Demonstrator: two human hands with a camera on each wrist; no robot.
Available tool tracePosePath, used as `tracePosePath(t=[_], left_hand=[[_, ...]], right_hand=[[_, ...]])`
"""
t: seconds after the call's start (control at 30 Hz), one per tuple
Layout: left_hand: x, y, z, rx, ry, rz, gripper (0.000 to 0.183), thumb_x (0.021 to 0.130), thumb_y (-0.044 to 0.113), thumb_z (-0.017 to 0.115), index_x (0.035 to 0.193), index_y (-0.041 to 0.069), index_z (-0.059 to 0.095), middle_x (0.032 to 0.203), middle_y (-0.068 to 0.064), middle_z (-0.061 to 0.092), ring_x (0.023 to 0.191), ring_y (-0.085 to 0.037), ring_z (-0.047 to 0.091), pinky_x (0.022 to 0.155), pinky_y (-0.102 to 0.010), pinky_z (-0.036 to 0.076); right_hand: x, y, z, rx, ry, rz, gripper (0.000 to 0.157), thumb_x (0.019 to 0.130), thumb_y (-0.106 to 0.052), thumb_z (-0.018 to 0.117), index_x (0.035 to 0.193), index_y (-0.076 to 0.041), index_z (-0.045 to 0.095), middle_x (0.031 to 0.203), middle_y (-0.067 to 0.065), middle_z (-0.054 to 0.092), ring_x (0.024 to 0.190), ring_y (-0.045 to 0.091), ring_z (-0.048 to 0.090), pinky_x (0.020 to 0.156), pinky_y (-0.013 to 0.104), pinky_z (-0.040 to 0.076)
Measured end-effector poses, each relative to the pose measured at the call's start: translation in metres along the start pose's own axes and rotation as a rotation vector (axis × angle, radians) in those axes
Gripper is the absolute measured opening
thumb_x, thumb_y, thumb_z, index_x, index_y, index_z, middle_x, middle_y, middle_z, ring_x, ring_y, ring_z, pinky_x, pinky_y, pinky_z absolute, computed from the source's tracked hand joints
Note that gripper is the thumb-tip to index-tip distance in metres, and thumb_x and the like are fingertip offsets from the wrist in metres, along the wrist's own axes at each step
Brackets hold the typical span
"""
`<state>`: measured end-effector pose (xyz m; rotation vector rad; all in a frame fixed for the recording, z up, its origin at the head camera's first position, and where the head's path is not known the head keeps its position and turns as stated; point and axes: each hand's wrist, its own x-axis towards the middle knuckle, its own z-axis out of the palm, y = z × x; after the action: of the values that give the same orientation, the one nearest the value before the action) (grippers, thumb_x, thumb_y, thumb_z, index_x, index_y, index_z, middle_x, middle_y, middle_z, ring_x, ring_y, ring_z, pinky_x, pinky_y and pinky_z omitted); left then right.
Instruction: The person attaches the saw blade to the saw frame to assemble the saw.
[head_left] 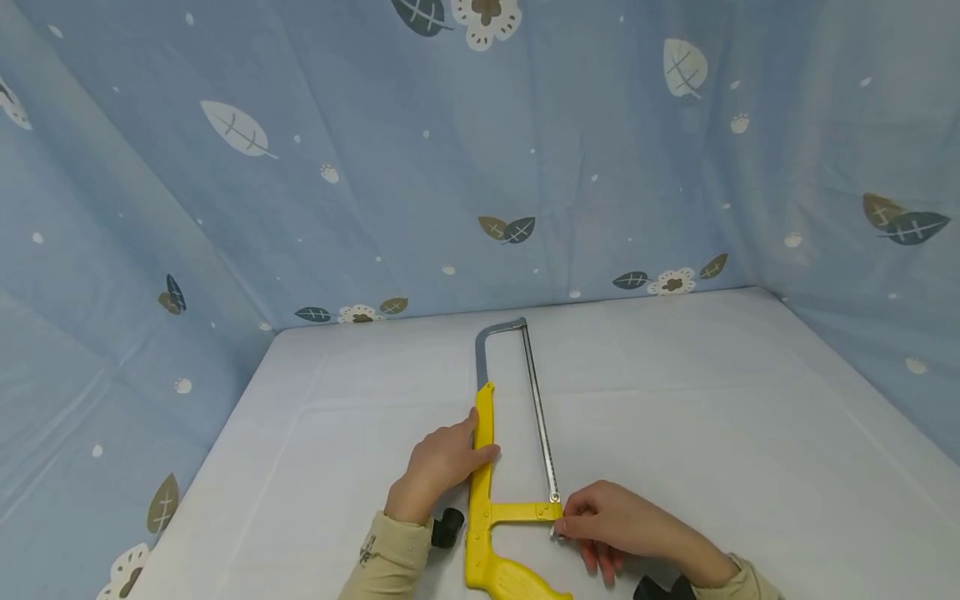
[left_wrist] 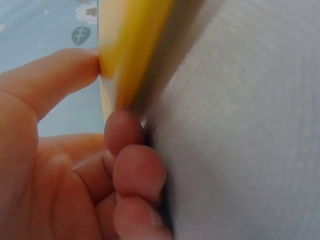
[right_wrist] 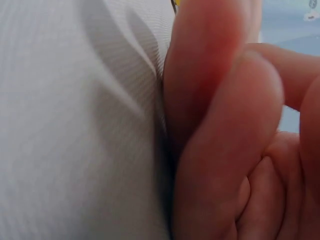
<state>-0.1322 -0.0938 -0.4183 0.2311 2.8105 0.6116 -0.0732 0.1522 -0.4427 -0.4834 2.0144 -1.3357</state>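
Note:
A hacksaw with a yellow frame point(head_left: 483, 475) and yellow handle point(head_left: 510, 579) lies flat on the white table point(head_left: 712, 417). Its grey blade point(head_left: 542, 417) runs away from me to a grey metal bow point(head_left: 495, 329). My left hand point(head_left: 457, 454) grips the yellow back bar, thumb on its right side; the left wrist view shows the bar point(left_wrist: 130, 55) between thumb and curled fingers point(left_wrist: 137, 170). My right hand point(head_left: 570, 525) pinches the blade's near end where it meets the yellow crossbar point(head_left: 521, 511). In the right wrist view only curled fingers point(right_wrist: 220, 125) show, and what they pinch is hidden.
Blue cloth walls with a leaf print point(head_left: 525, 167) enclose the table at the back and on both sides. Black wrist-camera mounts sit at my left cuff point(head_left: 448, 527) and right cuff point(head_left: 660, 590). White tabletop point(right_wrist: 75, 125) spreads to either side of the saw.

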Motion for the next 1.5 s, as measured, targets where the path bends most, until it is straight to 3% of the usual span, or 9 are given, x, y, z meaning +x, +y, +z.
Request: tracePosePath(t=[0.5, 1.1, 1.3, 1.5], left_hand=[[-0.0007, 0.0017, -0.0021, 0.005, 0.007, -0.004, 0.074, 0.082, 0.047, 0.057, 0.14, 0.009, 0.03, 0.099, -0.007, 0.061, 0.066, -0.015, 0.049, 0.054, -0.029, 0.037], [-0.0006, -0.0003, 0.0006, -0.009, 0.01, 0.017, 0.073, 0.083, 0.045, 0.056, 0.14, 0.007, 0.03, 0.104, -0.01, 0.06, 0.067, -0.016, 0.048, 0.056, -0.031, 0.037], [0.0006, -0.0015, 0.0013, -0.005, 0.018, 0.018, 0.073, 0.083, 0.045, 0.057, 0.139, 0.007, 0.031, 0.095, -0.007, 0.06, 0.063, -0.016, 0.047, 0.052, -0.03, 0.036], [0.0001, -0.002, 0.0008, 0.003, 0.022, 0.021, 0.073, 0.083, 0.045, 0.057, 0.139, 0.007, 0.031, 0.105, -0.009, 0.06, 0.068, -0.015, 0.049, 0.055, -0.03, 0.037]], right_hand=[[0.0012, -0.0002, -0.0022, 0.007, 0.036, -0.009, 0.029, 0.082, -0.036, 0.062, 0.078, -0.008, 0.055, 0.05, 0.004, 0.057, 0.034, 0.012, 0.05, 0.033, 0.024, 0.038], [-0.0009, -0.0041, 0.0026, 0.003, 0.049, 0.068, 0.035, 0.083, -0.042, 0.059, 0.073, -0.008, 0.062, 0.054, 0.004, 0.059, 0.035, 0.008, 0.048, 0.034, 0.02, 0.035], [-0.0006, -0.0026, 0.0032, -0.012, 0.045, 0.049, 0.035, 0.083, -0.042, 0.058, 0.072, -0.009, 0.062, 0.053, 0.004, 0.058, 0.035, 0.009, 0.047, 0.034, 0.02, 0.035], [0.0001, -0.0017, 0.0034, -0.029, 0.042, 0.031, 0.034, 0.084, -0.042, 0.057, 0.072, -0.01, 0.061, 0.051, 0.003, 0.057, 0.034, 0.009, 0.047, 0.034, 0.021, 0.035]])
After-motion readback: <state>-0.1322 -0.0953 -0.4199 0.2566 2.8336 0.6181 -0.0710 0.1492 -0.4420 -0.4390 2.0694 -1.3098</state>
